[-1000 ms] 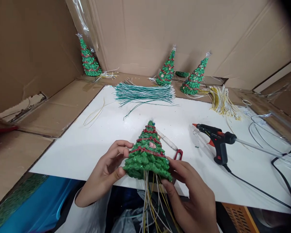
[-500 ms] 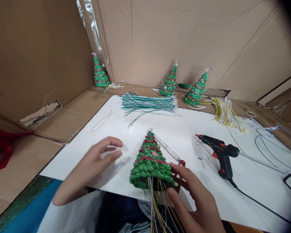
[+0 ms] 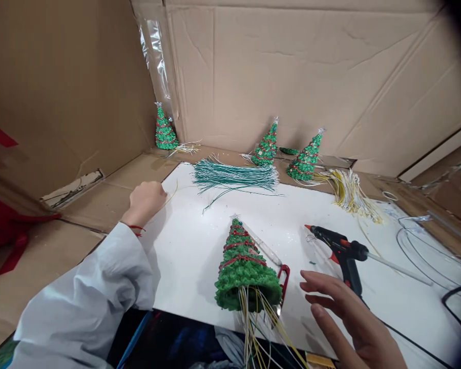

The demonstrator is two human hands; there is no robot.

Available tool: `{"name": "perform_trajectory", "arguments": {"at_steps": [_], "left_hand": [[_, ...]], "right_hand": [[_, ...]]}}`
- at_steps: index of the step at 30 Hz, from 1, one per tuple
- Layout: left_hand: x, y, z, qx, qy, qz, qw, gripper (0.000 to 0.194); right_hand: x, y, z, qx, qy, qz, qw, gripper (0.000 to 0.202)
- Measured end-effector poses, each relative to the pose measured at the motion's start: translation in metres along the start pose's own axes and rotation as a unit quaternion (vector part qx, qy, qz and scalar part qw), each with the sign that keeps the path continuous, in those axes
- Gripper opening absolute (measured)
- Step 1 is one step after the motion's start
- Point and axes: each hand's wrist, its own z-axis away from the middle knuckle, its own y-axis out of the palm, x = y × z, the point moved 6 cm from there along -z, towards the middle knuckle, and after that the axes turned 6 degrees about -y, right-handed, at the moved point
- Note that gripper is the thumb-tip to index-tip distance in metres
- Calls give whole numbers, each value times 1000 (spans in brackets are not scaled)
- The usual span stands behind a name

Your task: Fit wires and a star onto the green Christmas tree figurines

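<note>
A green cone tree with red garlands (image 3: 246, 266) lies on the white board (image 3: 184, 256), its star pointing away and white, yellow and green wires (image 3: 253, 328) trailing from its open base. My left hand (image 3: 146, 201) is at the board's left edge, fingers curled by a thin yellow wire (image 3: 173, 193); its fingertips are hidden. Right of the tree, my right hand (image 3: 349, 312) hovers with fingers apart and holds nothing. Under the tree's right side, red-handled scissors (image 3: 284, 281) show partly, beside a clear stick-like tool (image 3: 267, 249).
A black glue gun (image 3: 341, 248) lies at the right, its cord running to the front right. Behind are a green wire bundle (image 3: 236, 175), a yellow-white bundle (image 3: 351, 195) and three more trees (image 3: 305, 160) along the cardboard wall (image 3: 284, 61). Red ribbon (image 3: 13, 253) hangs far left.
My left hand has moved forward and left to the board's edge, its fingers curling. My right hand has come away from the tree to the right. The view has shifted slightly.
</note>
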Motion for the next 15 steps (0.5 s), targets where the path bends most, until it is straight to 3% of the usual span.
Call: {"name": "perform_trajectory", "arguments": {"at_steps": [2,5,7,8,9,10,11,12,15], "left_hand": [[-7,-16,8,-44,20,62,997,14],[-34,-49,34,-94,73,185,975,11],[-60,-65,59,-68,119,264,955,14],[-75,-68,72,-26,150,320,935,16],[-92,-65,85,89,183,476,855,15],[-110,-60,100,222,200,586,753,13],[-125,-54,114,323,204,643,664,12],[-137,-46,127,404,201,654,608,13],[-151,-20,142,475,225,622,581,15]], "right_hand": [[3,-9,-4,4,-17,23,1000,30],[17,-24,-15,2,-42,45,998,29],[30,-32,-25,5,-51,40,998,29],[37,-34,-31,14,-50,31,998,31],[42,-35,-36,25,-39,17,999,33],[47,-35,-43,39,-29,-2,999,36],[51,-33,-49,56,-28,-24,998,37],[55,-30,-56,73,-36,-53,995,37],[58,-18,-75,132,-48,-145,979,30]]}}
